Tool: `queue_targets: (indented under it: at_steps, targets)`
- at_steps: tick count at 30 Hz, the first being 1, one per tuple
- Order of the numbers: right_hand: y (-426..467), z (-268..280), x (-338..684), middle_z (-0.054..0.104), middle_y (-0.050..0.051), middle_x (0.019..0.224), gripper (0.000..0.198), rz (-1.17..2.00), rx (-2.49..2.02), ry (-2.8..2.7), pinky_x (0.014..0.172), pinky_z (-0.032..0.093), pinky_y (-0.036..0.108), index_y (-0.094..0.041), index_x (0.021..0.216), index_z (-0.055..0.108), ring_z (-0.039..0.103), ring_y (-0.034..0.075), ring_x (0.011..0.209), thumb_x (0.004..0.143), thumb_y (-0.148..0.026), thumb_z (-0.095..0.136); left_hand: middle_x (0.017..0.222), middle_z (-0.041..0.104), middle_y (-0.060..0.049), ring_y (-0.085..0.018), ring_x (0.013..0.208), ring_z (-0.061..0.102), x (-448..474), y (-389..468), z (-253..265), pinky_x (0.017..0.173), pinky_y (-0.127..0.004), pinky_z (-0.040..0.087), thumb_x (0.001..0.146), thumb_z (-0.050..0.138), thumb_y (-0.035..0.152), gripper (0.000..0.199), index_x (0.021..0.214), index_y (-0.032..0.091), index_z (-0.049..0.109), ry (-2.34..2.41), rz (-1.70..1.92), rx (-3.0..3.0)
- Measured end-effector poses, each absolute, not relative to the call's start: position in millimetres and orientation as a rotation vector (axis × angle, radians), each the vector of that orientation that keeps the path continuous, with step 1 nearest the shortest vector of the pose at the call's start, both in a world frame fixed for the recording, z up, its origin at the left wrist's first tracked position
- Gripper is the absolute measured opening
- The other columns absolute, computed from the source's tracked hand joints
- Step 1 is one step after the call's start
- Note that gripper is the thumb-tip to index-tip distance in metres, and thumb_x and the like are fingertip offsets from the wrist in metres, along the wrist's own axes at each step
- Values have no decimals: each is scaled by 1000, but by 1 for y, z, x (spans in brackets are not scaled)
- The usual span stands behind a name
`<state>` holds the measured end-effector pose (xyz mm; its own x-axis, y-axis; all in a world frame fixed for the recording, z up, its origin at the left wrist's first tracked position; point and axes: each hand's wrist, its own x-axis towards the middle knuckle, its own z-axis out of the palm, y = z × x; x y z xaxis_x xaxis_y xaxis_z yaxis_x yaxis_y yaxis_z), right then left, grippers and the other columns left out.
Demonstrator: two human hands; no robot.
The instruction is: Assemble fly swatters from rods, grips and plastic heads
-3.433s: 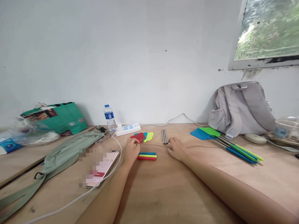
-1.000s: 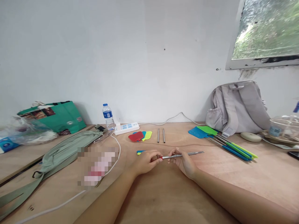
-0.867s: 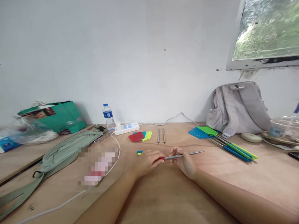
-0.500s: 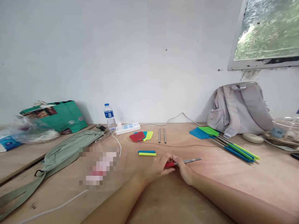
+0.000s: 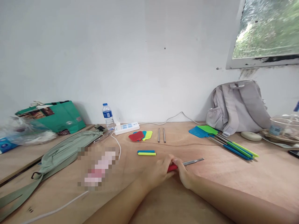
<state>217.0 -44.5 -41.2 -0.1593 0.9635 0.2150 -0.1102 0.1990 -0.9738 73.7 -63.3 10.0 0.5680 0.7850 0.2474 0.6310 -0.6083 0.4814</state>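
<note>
My left hand (image 5: 161,169) is closed around a red fly swatter handle (image 5: 172,168). A silver metal rod (image 5: 193,161) sticks out from the handle to the right, with a flattened-looking tip. My right hand (image 5: 184,174) pinches where handle and rod meet, close against the left fingers, which partly hide the joint. Left of the hands lie a blue handle (image 5: 146,151) and a yellow handle (image 5: 146,154), side by side. Beyond them are two loose metal rods (image 5: 161,135) and a small pile of swatter heads, red (image 5: 136,136), blue and yellow (image 5: 147,135).
At the right lie several assembled fly swatters (image 5: 233,147), before a grey backpack (image 5: 238,105). A power strip (image 5: 127,128) and water bottle (image 5: 107,115) stand by the wall. At left are a green waist bag (image 5: 63,147), a green shopping bag (image 5: 60,116) and a cable (image 5: 58,207).
The red handle and rod have shifted slightly right, and the rod now tilts a little differently, its tip looking flatter and wider. Both hands stay closed on it. The camera view has drifted slightly.
</note>
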Motion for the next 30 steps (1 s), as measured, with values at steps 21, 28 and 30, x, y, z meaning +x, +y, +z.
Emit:
queue_targets:
  at_steps: [21, 28, 30]
  targets:
    - [-13, -22, 232, 38, -4, 39, 33, 1414, -761, -1330, 42, 21, 25, -20, 49, 45, 32, 10, 38, 72, -44, 40, 86, 66, -2, -15, 78, 59, 47, -38, 15, 70, -25, 43, 80, 49, 27, 18, 91, 22, 61, 1037, 924, 2736]
    - [-22, -17, 232, 24, -6, 40, 34, 1390, -724, -1363, 45, 22, 27, -22, 40, 30, 31, 10, 38, 67, -39, 41, 86, 57, -5, -12, 78, 56, 49, -46, 17, 71, -23, 45, 79, 51, 26, 14, 85, 18, 61, 913, 1053, 2741]
    - [-23, -18, 232, 23, -6, 41, 34, 1405, -711, -1366, 45, 23, 28, -22, 40, 28, 31, 10, 38, 68, -38, 40, 85, 57, -5, -12, 77, 55, 49, -46, 18, 71, -23, 45, 79, 51, 27, 14, 83, 18, 60, 906, 1062, 2744]
